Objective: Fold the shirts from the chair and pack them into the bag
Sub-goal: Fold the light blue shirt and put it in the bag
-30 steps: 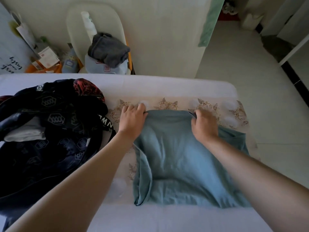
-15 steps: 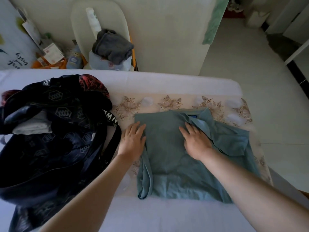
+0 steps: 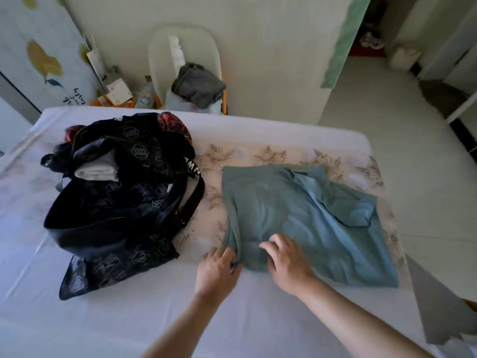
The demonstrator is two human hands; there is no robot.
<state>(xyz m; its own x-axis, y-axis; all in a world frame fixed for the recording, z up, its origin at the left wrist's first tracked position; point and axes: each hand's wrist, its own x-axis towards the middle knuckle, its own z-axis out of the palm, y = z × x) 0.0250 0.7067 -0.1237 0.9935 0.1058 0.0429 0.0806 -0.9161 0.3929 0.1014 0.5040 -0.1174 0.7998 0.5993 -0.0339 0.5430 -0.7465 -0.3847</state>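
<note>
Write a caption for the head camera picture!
Left hand grips the teal shirt at its near corner, right hand rests on it, black bag alongside.

Head-worn view, angled down, close over bed (image 3: 232, 319)
</note>
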